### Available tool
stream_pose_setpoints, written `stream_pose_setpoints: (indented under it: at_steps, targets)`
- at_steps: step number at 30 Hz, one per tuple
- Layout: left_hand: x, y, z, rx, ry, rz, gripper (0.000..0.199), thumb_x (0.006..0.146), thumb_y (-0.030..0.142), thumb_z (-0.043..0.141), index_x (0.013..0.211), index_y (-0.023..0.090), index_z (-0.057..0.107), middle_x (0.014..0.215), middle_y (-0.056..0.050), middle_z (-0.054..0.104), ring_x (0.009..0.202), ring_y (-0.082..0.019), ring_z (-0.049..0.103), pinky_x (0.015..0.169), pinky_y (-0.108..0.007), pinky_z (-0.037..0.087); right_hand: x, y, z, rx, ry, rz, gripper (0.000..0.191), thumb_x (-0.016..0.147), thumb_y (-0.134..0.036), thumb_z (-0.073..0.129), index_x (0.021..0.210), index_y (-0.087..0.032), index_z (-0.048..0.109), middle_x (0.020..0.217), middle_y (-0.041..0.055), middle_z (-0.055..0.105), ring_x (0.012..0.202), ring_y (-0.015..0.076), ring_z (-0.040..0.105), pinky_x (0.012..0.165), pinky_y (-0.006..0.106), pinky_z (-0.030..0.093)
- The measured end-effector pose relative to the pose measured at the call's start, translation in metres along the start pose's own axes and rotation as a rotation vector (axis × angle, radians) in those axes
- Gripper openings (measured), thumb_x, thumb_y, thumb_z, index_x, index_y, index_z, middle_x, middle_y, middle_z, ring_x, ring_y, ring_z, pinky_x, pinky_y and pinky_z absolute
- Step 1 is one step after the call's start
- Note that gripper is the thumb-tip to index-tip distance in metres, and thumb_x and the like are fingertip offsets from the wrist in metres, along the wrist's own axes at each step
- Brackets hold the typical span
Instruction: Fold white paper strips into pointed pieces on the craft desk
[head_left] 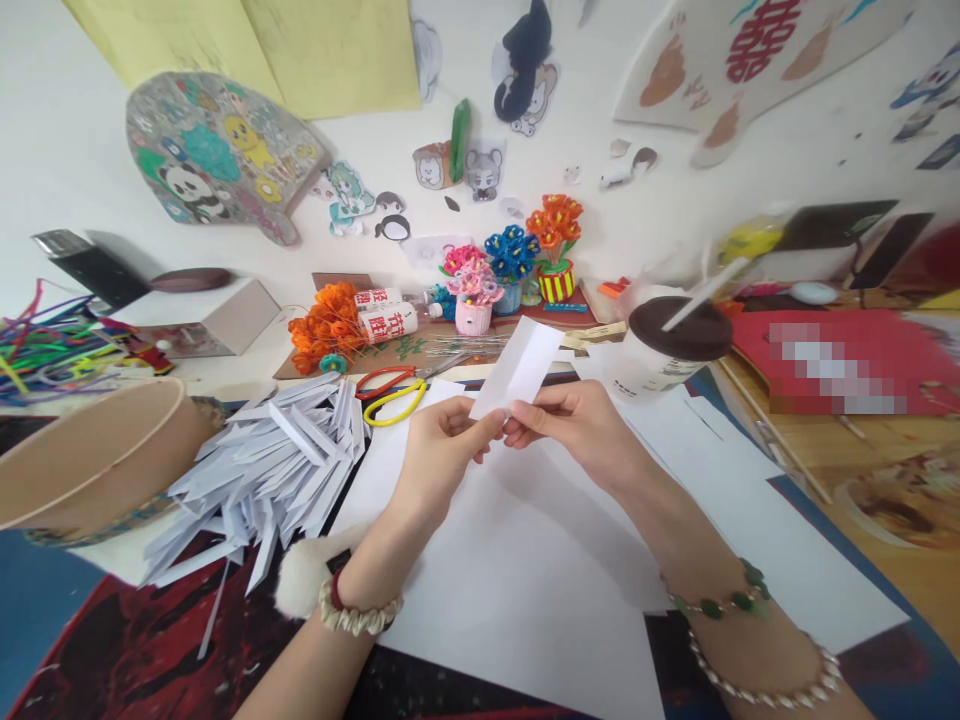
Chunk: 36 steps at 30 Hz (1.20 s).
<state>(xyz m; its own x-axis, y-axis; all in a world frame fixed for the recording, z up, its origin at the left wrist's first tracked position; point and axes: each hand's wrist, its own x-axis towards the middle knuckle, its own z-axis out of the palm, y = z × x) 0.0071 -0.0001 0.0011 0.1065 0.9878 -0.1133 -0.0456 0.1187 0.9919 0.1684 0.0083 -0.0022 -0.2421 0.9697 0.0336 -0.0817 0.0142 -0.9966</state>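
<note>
A small strip of white paper (523, 365), with a crease along its length, is held up between both hands. My left hand (448, 440) pinches its lower left corner between thumb and fingers. My right hand (570, 425) grips the lower right part, its thumb pressed on the near edge. Below the hands lie large white sheets (517, 590) on the table. To the left of my left hand is a heap of folded paper strips (292, 450). Scissors (394, 400) with one red and one yellow handle loop lie just behind that hand.
A beige round container (105, 450) stands at the left. Behind the sheets are a lidded cup with a straw (675, 345), small pots of craft flowers (474, 315), orange flowers (322, 325) and bottles (390, 322). A red folder (750, 345) lies at the right.
</note>
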Motion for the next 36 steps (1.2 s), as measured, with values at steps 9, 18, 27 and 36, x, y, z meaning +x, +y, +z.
stream_pose_setpoints:
  at_steps: [9,18,27,36]
  targets:
    - [-0.002,0.001,0.002,0.024,0.001,0.03,0.02,0.072,0.031,0.072,0.066,0.014,0.064,0.061,0.001,0.06,0.051,-0.007,0.047,0.048,-0.021,0.036,0.001,0.001,-0.001,-0.034,-0.001,-0.015,0.03,0.077,-0.046,0.072,0.07,-0.017,0.074,0.069,0.0054,0.072,0.064,0.0173,0.068,0.066,0.034,0.059]
    - [-0.002,-0.003,0.002,0.332,-0.045,0.098,0.025,0.082,0.038,0.062,0.075,0.014,0.063,0.067,-0.002,0.064,0.055,-0.011,0.054,0.05,-0.022,0.043,0.0,0.007,0.001,-0.211,0.097,-0.06,0.023,0.081,-0.034,0.065,0.068,-0.015,0.066,0.059,0.0034,0.066,0.053,0.0138,0.061,0.052,0.028,0.051]
    - [-0.002,-0.011,0.003,0.5,-0.074,0.179,0.024,0.086,0.037,0.057,0.081,0.015,0.066,0.067,-0.004,0.066,0.058,-0.013,0.056,0.052,-0.024,0.043,0.0,0.01,0.003,-0.537,0.21,-0.091,0.021,0.075,-0.015,0.058,0.055,-0.017,0.058,0.052,-0.0001,0.062,0.049,0.0123,0.056,0.05,0.026,0.042]
    - [0.002,-0.008,-0.001,0.34,-0.058,0.16,0.025,0.083,0.038,0.062,0.072,0.015,0.059,0.063,-0.001,0.061,0.053,-0.011,0.052,0.048,-0.022,0.042,0.005,0.007,-0.005,-0.077,-0.031,0.033,0.046,0.08,-0.057,0.062,0.061,-0.015,0.065,0.062,0.0069,0.067,0.053,0.0144,0.062,0.052,0.027,0.049]
